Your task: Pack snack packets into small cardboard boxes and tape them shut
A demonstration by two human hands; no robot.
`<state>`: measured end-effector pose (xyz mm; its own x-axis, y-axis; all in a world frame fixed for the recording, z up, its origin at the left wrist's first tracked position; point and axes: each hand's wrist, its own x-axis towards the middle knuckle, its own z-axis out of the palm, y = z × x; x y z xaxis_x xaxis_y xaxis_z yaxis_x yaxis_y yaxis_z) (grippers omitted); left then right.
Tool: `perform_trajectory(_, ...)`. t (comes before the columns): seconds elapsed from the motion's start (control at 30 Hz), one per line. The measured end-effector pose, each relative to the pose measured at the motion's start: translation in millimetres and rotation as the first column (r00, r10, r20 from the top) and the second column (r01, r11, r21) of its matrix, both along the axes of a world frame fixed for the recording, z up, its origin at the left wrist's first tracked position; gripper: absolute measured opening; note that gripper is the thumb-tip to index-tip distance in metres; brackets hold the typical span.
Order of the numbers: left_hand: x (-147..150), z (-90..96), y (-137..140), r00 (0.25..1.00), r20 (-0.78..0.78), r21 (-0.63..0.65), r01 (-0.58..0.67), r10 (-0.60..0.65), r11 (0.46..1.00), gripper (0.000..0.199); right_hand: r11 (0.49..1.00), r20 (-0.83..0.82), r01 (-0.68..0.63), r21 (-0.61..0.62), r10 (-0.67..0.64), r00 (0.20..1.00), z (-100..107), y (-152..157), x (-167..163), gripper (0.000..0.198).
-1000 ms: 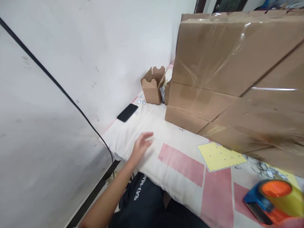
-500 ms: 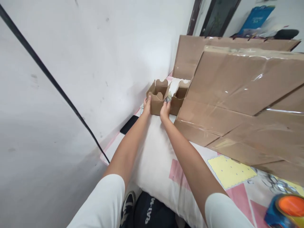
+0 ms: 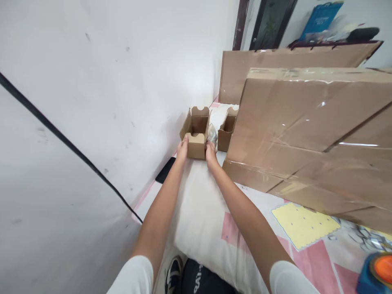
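Note:
A small open-topped cardboard box (image 3: 196,151) stands on the bed near the wall, its flaps raised. My left hand (image 3: 183,149) grips its near left side. On the near right corner my right hand (image 3: 211,153) is closed against the box wall. A crumpled, shiny, translucent piece (image 3: 212,134) sticks up beside the box above my right fingers; I cannot tell whether those fingers also hold it. To the right, a second small cardboard box (image 3: 224,139) stands apart, partly hidden behind a large carton.
The large taped carton (image 3: 294,134) fills the right side, with another cardboard panel (image 3: 232,77) behind. A flat black object (image 3: 165,170) lies by the wall. A black cable (image 3: 67,141) crosses on the left. Tape rolls (image 3: 379,269) lie at lower right; a black bag (image 3: 199,279) is below.
The small box in my hands has come nearer and leftward, away from the second box, opening a gap between them. The camera view has shifted slightly.

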<state>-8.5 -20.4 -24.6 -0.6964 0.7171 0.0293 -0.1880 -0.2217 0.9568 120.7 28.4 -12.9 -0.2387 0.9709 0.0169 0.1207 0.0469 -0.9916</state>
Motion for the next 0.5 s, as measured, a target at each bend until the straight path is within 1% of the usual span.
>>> perform_trajectory(0.07,4.1,1.8,-38.6,0.997,-0.010,0.001,-0.073,0.073,0.997,0.063,0.999,-0.017,-0.044,0.030,0.044,0.999,1.6,-35.6,12.5,0.052)
perform_trajectory(0.13,14.1,-0.2,-84.4,0.992,-0.009,0.001,-0.128,0.128,0.992,0.067,0.992,0.000,-0.092,0.086,0.093,0.996,0.2,-80.8,29.0,0.051)
perform_trajectory(0.23,40.5,-9.4,-161.6,0.983,0.001,0.001,-0.182,0.182,0.983,0.072,0.968,0.077,-0.171,0.184,0.159,0.984,-7.3,-161.1,59.2,0.054)
perform_trajectory(0.3,62.2,-17.1,-211.3,0.978,0.026,-0.010,-0.205,0.205,0.979,0.074,0.958,0.109,-0.206,0.202,0.187,0.976,-14.4,-216.3,81.0,0.058)
perform_trajectory(0.33,73.0,-20.8,-233.1,0.969,0.058,-0.014,-0.238,0.238,0.971,0.074,0.958,0.115,-0.210,0.197,0.190,0.975,-18.2,-242.3,92.1,0.060)
perform_trajectory(0.4,92.8,-26.3,-267.0,0.942,0.111,-0.019,-0.315,0.316,0.949,0.072,0.965,0.116,-0.199,0.172,0.181,0.977,-25.8,-288.7,114.3,0.065)
perform_trajectory(0.43,101.7,-28.0,-278.3,0.932,0.129,-0.017,-0.339,0.338,0.941,0.071,0.970,0.114,-0.183,0.161,0.166,0.980,-29.4,-308.2,125.5,0.068)
perform_trajectory(0.47,109.9,-28.8,-285.5,0.931,0.142,-0.018,-0.338,0.337,0.941,0.069,0.974,0.113,-0.164,0.154,0.147,0.983,-32.9,-325.1,136.7,0.071)
perform_trajectory(0.5,117.7,-28.9,-288.8,0.939,0.158,-0.024,-0.306,0.306,0.952,0.068,0.978,0.116,-0.142,0.153,0.125,0.985,-36.1,-339.2,148.0,0.074)
